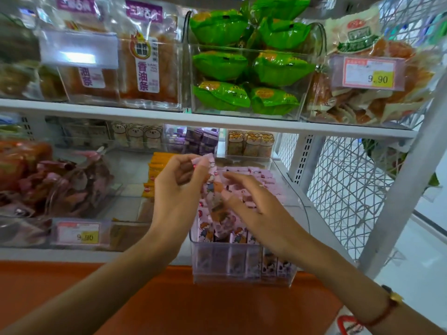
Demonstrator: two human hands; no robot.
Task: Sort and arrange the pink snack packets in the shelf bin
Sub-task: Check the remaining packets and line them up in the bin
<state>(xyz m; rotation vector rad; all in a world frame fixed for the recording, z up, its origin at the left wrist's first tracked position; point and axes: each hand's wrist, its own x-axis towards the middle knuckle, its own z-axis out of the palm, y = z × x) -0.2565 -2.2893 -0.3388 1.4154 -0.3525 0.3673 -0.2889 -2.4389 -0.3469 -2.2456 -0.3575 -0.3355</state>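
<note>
A clear plastic shelf bin [243, 269] on the lower shelf holds several pink snack packets [263, 180] standing in rows. My left hand [176, 192] pinches the top of one long pink packet [216, 206] between thumb and fingertips and holds it upright above the bin's front rows. My right hand [256, 209] is beside it, fingers spread, with thumb and fingertips touching the hanging packet's right side over the rows. The lower end of the held packet dips among the front packets.
Orange packets [154, 170] stand in the bin to the left. A bin of loose pink and brown wrapped snacks [63, 187] sits further left. Green packets [249, 66] fill a bin on the shelf above. A white wire side panel [348, 189] closes the shelf's right end.
</note>
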